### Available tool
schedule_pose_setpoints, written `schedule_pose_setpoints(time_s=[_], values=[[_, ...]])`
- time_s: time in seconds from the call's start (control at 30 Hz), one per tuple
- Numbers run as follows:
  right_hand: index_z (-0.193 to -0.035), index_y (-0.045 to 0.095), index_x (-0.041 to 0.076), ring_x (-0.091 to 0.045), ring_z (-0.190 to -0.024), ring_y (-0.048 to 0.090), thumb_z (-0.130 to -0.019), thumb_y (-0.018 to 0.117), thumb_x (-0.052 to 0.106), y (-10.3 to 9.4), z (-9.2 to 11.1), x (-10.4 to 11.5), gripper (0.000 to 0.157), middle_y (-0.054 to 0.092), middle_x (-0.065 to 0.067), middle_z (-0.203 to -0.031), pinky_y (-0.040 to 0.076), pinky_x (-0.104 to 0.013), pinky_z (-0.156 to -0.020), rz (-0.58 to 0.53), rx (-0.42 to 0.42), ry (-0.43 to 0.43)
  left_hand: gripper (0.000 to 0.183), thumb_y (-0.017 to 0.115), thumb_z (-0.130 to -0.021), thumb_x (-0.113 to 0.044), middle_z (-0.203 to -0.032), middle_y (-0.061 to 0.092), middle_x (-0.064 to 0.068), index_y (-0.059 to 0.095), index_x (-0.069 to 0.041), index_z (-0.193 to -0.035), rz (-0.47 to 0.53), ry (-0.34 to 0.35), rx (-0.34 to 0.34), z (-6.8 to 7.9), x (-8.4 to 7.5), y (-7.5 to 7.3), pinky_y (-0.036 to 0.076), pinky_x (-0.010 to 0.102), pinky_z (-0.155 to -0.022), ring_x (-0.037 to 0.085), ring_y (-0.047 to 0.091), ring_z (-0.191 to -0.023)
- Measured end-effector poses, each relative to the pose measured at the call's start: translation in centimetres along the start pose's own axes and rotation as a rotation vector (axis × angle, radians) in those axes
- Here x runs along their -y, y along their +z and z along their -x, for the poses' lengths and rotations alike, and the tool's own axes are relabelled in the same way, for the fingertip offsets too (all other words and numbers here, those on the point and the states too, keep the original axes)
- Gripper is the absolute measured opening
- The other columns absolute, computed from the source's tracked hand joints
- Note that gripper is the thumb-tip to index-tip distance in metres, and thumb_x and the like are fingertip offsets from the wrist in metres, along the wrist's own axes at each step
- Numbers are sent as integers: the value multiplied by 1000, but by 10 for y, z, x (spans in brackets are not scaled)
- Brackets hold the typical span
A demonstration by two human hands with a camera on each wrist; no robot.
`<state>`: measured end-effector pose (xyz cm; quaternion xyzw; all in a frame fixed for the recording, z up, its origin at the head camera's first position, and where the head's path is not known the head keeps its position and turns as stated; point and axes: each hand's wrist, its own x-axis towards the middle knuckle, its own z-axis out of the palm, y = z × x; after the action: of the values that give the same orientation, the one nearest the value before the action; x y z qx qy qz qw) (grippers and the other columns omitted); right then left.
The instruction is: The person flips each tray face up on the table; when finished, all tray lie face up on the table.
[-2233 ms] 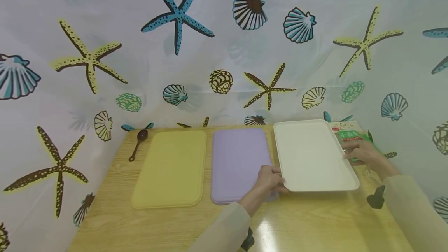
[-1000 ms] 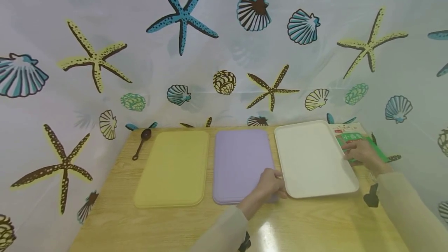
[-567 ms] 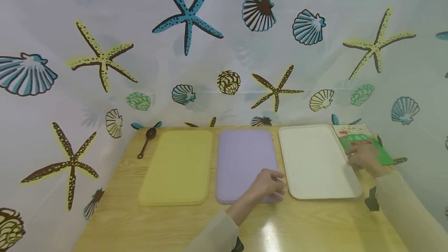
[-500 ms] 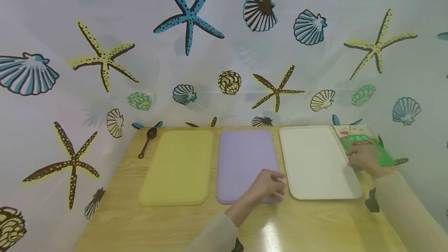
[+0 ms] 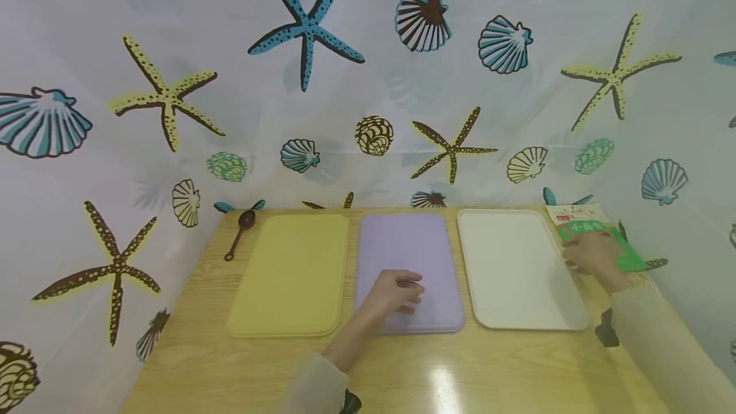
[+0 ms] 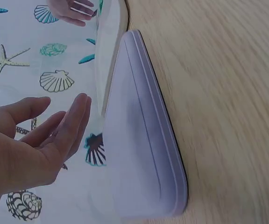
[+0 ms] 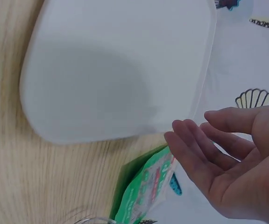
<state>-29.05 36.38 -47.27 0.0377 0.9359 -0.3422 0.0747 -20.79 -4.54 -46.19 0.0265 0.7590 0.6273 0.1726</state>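
Observation:
Above the purple tray (image 5: 405,241) hangs my left hand (image 5: 393,291), its fingers loosely bent and holding nothing. In the left wrist view that hand (image 6: 41,140) is apart from the purple tray (image 6: 139,135). The white tray (image 5: 520,267) lies flat on the table to the right. Near its right edge is my right hand (image 5: 595,257), partly in front of a green food packet (image 5: 632,257). Relaxed fingers with nothing between them show on the right hand (image 7: 232,158) in the right wrist view, by the white tray's (image 7: 116,70) edge.
A yellow tray (image 5: 290,273) lies at the left, with a dark brown spoon (image 5: 236,235) beside its far corner. The wooden table (image 5: 402,375) runs back to a curtain (image 5: 368,82) printed with shells and starfish. Something clear and curved (image 7: 95,220) shows near the packet.
The white tray's near end has come down, and it now lies flat on the table. My left hand has let go and moved left over the purple tray. My right hand has stayed near the packet.

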Motion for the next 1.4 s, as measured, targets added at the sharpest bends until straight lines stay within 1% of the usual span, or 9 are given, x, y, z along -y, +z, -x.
schedule_pose_setpoints(time_s=[0.13,0.33,0.47,0.6,0.73,0.9,1.0,1.2,1.4], values=[[-122,51,-21,-37,-81,67,-88,51,3,16,8,30,41,64,-33,-102,59,-37,-61,0,62,-50,35,59,-90,-1,-108,65,22,58,10,-123,-118,71,-87,1,10,-26,60,42,-76,28,66,-88],[-119,58,-15,-36,-84,67,-88,54,6,60,19,76,38,67,-28,-100,57,-40,-65,141,12,-173,39,61,-90,-5,-121,60,27,56,9,-126,-373,143,-236,0,25,-50,57,43,-83,37,62,-103],[-125,55,-12,-22,-63,62,-89,55,7,90,28,99,41,64,-31,-110,50,-28,-47,141,-11,-232,46,63,-90,-9,-131,51,31,51,11,-130,-471,157,-270,-5,32,-53,47,54,-97,46,50,-120],[-131,49,-11,-7,-41,34,-90,55,7,114,28,114,46,65,-25,-84,28,-15,-35,156,-29,-271,57,63,-93,-21,-136,46,32,44,13,-135,-544,166,-282,-16,40,-49,39,55,-105,47,43,-127],[-137,42,-10,-6,-39,33,-93,55,10,134,22,129,51,61,-17,-76,34,-18,-36,124,8,-255,67,64,-93,-33,-138,43,34,41,13,-137,-615,148,-294,-27,43,-43,37,58,-105,50,40,-128],[-134,45,-13,-26,-75,65,-92,56,10,154,20,145,49,64,-27,-107,58,-38,-68,153,27,-273,69,68,-90,-35,-138,41,36,44,12,-136,-707,112,-304,-35,45,-40,38,58,-104,53,42,-124],[-130,48,-15,-41,-113,57,-91,57,9,162,22,150,47,53,-32,-129,49,-50,-96,198,20,-293,70,73,-85,-31,-139,40,36,46,11,-134,-749,110,-313,-36,47,-42,39,57,-104,53,44,-122],[-127,53,-13,-45,-117,54,-91,56,11,171,27,153,44,56,-31,-126,49,-52,-96,215,51,-254,76,85,-72,-19,-133,45,33,48,11,-131,-764,90,-306,-34,47,-46,41,55,-103,50,45,-119],[-125,57,-9,-46,-114,56,-87,59,12,175,29,154,43,59,-30,-122,52,-52,-92,229,36,-241,71,86,-71,-22,-124,53,29,53,10,-126,-830,40,-284,-32,45,-47,45,50,-100,44,49,-114]])
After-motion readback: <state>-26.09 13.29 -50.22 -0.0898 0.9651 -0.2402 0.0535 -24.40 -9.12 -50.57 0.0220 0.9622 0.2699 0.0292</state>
